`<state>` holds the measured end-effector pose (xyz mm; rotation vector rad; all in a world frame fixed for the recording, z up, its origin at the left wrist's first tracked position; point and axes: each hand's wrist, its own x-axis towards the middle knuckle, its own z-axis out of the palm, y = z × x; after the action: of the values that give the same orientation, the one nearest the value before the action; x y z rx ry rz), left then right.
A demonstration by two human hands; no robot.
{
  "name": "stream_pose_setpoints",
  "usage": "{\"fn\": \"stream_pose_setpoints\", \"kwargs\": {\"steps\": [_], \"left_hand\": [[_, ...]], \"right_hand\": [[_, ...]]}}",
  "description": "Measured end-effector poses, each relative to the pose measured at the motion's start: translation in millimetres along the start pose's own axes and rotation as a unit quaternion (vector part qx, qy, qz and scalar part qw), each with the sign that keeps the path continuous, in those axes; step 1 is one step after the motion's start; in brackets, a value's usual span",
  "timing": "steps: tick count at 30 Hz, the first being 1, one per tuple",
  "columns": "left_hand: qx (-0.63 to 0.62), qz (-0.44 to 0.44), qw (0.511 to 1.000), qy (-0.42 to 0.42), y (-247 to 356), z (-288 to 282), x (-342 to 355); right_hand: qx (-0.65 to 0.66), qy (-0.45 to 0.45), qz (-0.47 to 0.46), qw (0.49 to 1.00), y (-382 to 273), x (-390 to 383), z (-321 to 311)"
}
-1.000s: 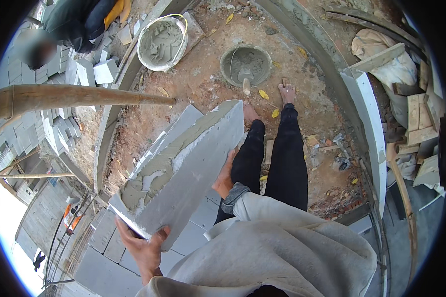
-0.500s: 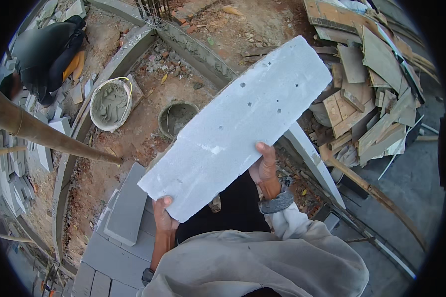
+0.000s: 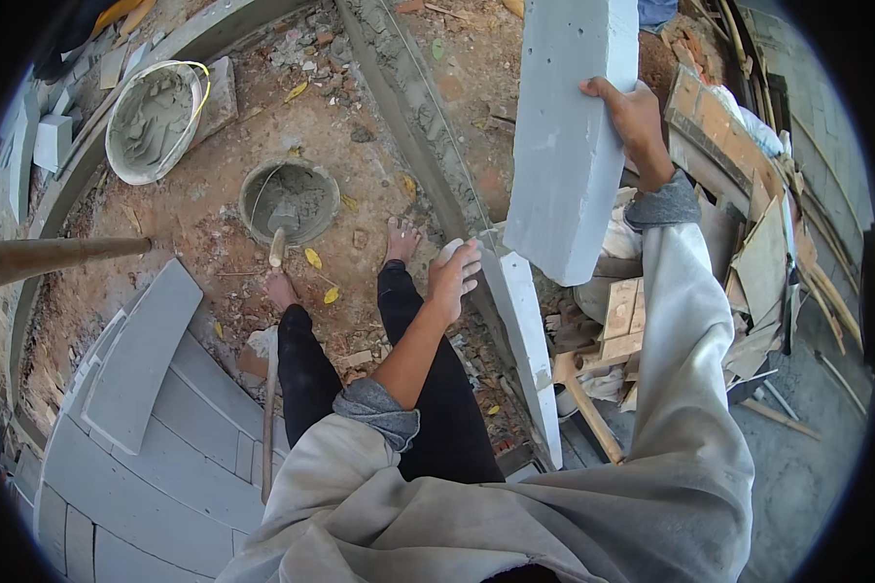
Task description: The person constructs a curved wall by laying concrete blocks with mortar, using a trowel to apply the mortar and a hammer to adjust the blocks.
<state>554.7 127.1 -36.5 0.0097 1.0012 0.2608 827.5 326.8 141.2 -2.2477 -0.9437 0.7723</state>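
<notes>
A long pale aerated concrete block [image 3: 566, 136] hangs at the upper right, tilted on its length. My right hand [image 3: 637, 121] grips its right edge, thumb over the near face and fingers mostly hidden behind. My left hand [image 3: 447, 282] is off the block, lower and to the left, its fingers curled about a small pale chunk [image 3: 450, 250]. Beneath that hand runs a low wall: a mortar-covered strip [image 3: 389, 87] with a string along it, then a laid pale block [image 3: 527, 340]. The upper end of the held block leaves the picture.
A round bucket of mortar [image 3: 154, 121] and a second bucket [image 3: 290, 202] with a wooden-handled tool stand on the dirt. Grey blocks [image 3: 156, 476] are stacked at lower left. A bamboo pole [image 3: 58, 257] juts in. Scrap boards [image 3: 719, 136] lie at right.
My left hand has let go of the block and moved toward the wall. The block, now in my right hand alone, has swung up and right to a steeper angle. The view has shifted too.
</notes>
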Motion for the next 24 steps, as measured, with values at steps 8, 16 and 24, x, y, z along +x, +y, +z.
{"fn": "stream_pose_setpoints", "kwargs": {"steps": [8,16,24], "left_hand": [[-0.082,0.083,0.983,0.144,26.2,-54.9,126.0],[-0.077,0.109,0.989,0.062,22.2,-19.9,165.6],[-0.041,0.172,0.984,0.008,68.9,4.9,194.3]], "right_hand": [[-0.268,-0.071,-0.087,0.957,74.6,90.8,105.4],[-0.273,-0.084,-0.064,0.956,132.6,66.4,183.4],[-0.239,-0.017,-0.092,0.967,173.7,39.1,220.3]]}}
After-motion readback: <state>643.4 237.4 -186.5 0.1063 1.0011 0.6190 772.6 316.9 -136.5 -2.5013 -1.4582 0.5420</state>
